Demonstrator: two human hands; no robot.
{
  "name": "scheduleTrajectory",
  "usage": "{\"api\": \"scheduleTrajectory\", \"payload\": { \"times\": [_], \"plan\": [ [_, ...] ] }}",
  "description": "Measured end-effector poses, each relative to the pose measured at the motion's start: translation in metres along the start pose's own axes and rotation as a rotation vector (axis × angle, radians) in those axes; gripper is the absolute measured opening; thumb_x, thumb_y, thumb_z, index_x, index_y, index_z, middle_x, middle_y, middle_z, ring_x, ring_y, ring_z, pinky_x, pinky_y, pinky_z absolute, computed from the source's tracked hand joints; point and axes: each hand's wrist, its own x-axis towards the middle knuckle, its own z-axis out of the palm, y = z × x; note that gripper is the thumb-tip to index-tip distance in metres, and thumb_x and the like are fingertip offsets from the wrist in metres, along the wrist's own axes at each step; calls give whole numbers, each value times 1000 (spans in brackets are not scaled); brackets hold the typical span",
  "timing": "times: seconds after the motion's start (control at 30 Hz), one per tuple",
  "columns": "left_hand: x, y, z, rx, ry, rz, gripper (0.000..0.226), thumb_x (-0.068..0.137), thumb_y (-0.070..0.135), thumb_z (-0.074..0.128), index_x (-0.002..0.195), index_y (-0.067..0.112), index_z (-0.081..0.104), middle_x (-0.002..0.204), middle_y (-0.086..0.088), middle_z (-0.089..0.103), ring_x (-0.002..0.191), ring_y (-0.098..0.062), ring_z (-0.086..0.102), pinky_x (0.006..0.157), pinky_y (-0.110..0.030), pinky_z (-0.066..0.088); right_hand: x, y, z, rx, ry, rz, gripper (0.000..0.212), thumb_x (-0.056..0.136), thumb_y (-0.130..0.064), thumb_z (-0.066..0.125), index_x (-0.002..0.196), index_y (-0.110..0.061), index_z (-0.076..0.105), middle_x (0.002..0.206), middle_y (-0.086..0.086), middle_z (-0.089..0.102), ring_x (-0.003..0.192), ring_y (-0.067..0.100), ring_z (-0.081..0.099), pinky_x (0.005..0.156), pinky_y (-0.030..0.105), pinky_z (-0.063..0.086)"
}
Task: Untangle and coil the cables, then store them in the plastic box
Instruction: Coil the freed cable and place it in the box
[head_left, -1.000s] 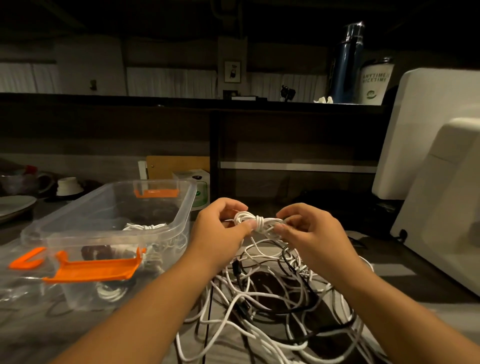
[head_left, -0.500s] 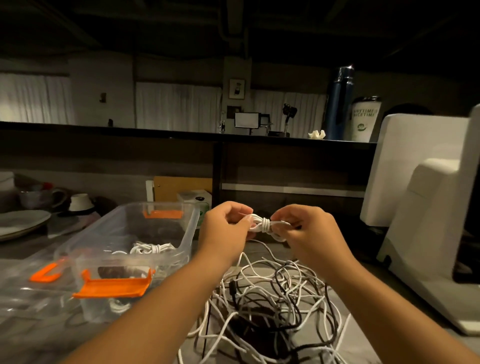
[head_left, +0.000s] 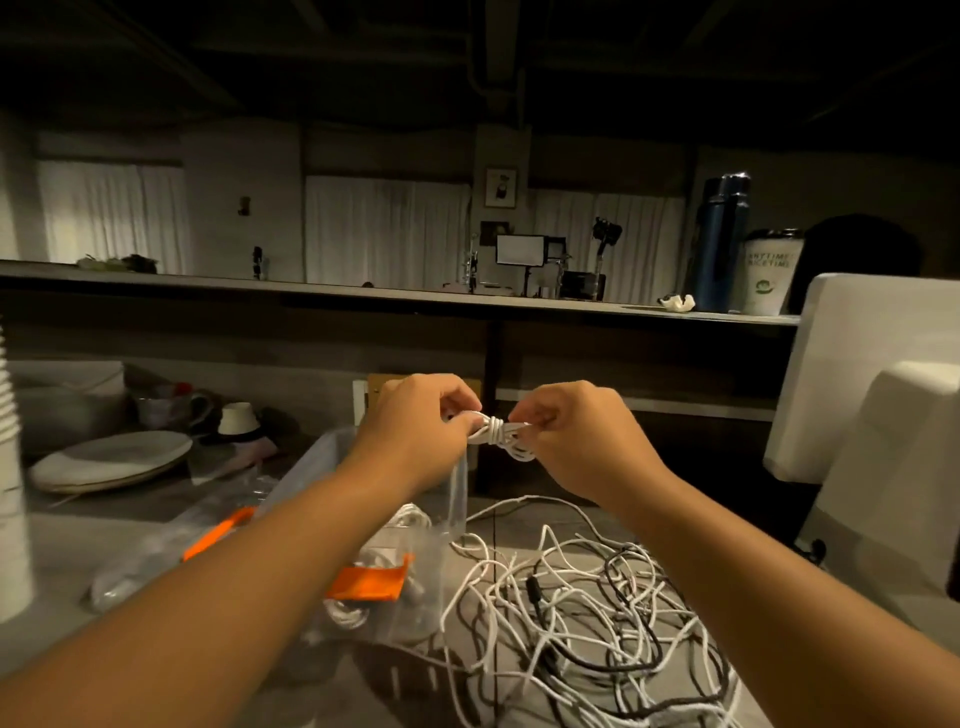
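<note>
A small coiled white cable is held up in mid-air between both hands, wrapped round its middle. My left hand pinches its left end and my right hand pinches its right end. Below them a tangle of white and black cables lies on the table. The clear plastic box with orange latches stands to the left under my left forearm, with coiled white cables inside.
Stacked plates, cups and a stack of white paper cups sit at the left. A white monitor back stands at the right. A blue flask and a paper cup are on the counter behind.
Both hands have lifted the coiled white cable higher, away from the tangle, and the view has tilted upward. The hands stay close together on the coil.
</note>
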Motion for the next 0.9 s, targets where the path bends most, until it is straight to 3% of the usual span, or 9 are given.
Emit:
{"api": "scheduleTrajectory", "payload": {
  "times": [0.2,0.4,0.53,0.8,0.9],
  "plan": [
    [0,-57,-48,179,-54,-38,11,85,41,76,79,44,68,93,11,70,92,-11,62,83,-35,54,24,-43,44,-12,-95,-52,9,90,-24,73,99,-26,75,93,-5,74,80,11,67,76,32,61],
    [1,-96,-70,311,-151,-59,8,86,46,75,84,38,75,91,14,72,98,-12,62,94,-46,52,45,-65,83,-87,-208,-64,9,87,-23,77,92,-30,74,94,-6,72,81,15,67,76,36,61],
    [6,-113,-72,438,-234,-45,14,87,51,71,91,39,76,97,17,71,111,-12,55,104,-43,40,51,-68,99,-154,-325,-109,7,87,-23,78,93,-25,74,92,-4,73,82,13,67,78,35,60],
    [8,-129,-56,529,-443,-63,16,82,53,77,88,39,79,82,22,62,116,-12,40,99,-43,34,50,-61,123,-348,-558,-157,10,88,-34,75,98,-33,77,97,-10,75,89,12,68,84,37,59],
    [11,-124,-54,597,-490,-43,19,80,53,78,92,38,80,85,21,63,117,-13,42,98,-43,33,51,-61,125,-346,-617,-168,14,91,-28,72,103,-33,78,101,-10,76,92,12,69,88,36,59]
  ]
}}
